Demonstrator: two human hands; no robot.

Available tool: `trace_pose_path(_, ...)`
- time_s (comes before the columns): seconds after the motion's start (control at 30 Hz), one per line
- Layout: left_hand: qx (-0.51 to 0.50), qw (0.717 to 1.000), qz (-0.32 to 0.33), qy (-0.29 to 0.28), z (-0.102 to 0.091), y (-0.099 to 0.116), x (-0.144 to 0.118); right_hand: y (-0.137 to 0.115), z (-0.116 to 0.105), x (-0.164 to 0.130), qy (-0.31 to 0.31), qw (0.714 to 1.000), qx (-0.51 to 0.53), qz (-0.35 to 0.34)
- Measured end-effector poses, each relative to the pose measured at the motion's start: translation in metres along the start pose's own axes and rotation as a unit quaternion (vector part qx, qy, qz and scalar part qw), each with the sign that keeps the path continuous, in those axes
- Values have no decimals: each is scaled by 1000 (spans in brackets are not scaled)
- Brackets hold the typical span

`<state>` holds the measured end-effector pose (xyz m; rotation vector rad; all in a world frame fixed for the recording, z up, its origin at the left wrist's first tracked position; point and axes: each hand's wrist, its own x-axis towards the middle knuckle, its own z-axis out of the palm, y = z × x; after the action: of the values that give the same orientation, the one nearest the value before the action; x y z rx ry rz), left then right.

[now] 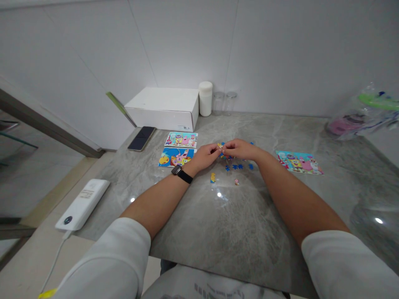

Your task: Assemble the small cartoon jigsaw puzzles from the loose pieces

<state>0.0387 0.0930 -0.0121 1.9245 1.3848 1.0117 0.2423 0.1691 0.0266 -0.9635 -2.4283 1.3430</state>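
Note:
Both hands meet over the middle of a grey marble table. My left hand, with a black watch on its wrist, and my right hand pinch small puzzle pieces between their fingertips. Several loose pieces lie just below the hands: blue ones, a yellow one and a small pink one. Two cartoon puzzle cards lie to the left, one behind the other. A third cartoon card lies to the right.
A black phone and a white box are at the back left, with a white canister and two glass jars beside it. A white power bank with cable lies left. A plastic bag sits far right.

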Motion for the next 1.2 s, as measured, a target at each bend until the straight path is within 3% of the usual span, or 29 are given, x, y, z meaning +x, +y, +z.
trace_pose_path(0.23,8,1000,22,-18,-2,6,-1,-14,-9,-7,-27,1000,-11,8)
trace_pose_path(0.43,-9,998,60,-29,4,14,-4,-23,-8,-23,-30,997,-8,69)
trace_pose_path(0.7,-65,997,43,23,-8,47,-8,-33,14,-77,100,987,75,96)
trace_pose_path(0.87,-116,991,61,33,-21,86,-14,-35,39,-108,197,945,233,117)
trace_pose_path(1.0,-137,989,39,48,-10,111,-24,-37,58,-124,213,897,370,113)
trace_pose_path(1.1,-102,995,12,20,7,115,-42,-35,71,-127,242,868,423,94)
trace_pose_path(1.2,-81,996,-33,6,21,109,-64,-33,82,-127,251,861,434,80)
